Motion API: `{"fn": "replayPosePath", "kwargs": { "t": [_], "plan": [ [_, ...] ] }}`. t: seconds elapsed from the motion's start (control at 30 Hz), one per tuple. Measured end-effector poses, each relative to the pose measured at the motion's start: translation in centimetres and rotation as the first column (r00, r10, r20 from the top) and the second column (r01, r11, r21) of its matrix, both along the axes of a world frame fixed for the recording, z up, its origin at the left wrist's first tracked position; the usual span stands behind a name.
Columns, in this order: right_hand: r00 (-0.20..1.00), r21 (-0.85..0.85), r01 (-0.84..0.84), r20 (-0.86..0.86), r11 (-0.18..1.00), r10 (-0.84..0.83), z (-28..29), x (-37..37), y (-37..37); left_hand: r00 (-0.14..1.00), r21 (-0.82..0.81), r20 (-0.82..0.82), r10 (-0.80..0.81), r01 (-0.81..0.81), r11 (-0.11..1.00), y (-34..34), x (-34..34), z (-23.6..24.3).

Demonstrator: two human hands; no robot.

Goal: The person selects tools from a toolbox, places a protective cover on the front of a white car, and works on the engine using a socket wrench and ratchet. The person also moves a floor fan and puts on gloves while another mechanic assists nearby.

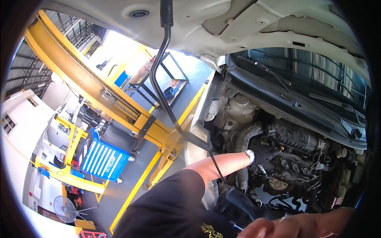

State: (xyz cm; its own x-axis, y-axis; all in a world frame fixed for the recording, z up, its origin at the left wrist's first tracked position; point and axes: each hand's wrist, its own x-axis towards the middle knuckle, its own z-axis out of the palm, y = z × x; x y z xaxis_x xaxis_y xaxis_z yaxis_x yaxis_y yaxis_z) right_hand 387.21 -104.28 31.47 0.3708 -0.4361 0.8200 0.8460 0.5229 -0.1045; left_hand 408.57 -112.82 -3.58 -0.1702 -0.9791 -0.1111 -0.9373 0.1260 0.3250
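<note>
My left hand (265, 154), in a black glove with a watch (250, 157) at the wrist, reaches into the engine bay over the engine (289, 162). Its fingers look stretched forward, their tips beside a small orange piece (282, 148). Dark glove against dark parts makes the contact hard to see. Just below this hand, a silver cylindrical piece (262, 170) stands tilted. At the lower edge, close and blurred, my bare right hand (299, 227) shows curled fingers; what they hold, if anything, is hidden. A thin metal rod (235, 226) lies left of it.
The raised hood (238, 23) hangs overhead, with a dark bent bar (162, 75) crossing in front. A ribbed air hose (243, 142) curves beside my forearm. Left of the car stand a yellow lift post (91, 83), a blue drawer cabinet (105, 160) and a metal cart (158, 83).
</note>
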Motion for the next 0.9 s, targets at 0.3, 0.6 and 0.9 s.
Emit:
{"fn": "replayPosePath", "kwargs": {
  "t": [0.3,0.6,0.9],
  "plan": [
    [0.854,0.120,0.093,-0.520,0.988,-0.017,-12.7,-3.8,-1.4,0.936,-0.306,0.328,-0.129,0.234,0.923,-4.0,0.9,-4.1],
    [0.251,0.261,0.636,-0.960,0.726,0.125,-32.1,-17.9,6.8,0.977,0.022,0.041,0.210,-0.211,0.977,-4.8,0.4,-6.2],
    [-0.627,-0.651,0.286,-0.682,0.703,-0.376,-29.8,-20.0,11.7,0.978,-0.113,0.190,0.085,-0.064,0.992,-2.0,-1.2,-0.4]
  ]
}}
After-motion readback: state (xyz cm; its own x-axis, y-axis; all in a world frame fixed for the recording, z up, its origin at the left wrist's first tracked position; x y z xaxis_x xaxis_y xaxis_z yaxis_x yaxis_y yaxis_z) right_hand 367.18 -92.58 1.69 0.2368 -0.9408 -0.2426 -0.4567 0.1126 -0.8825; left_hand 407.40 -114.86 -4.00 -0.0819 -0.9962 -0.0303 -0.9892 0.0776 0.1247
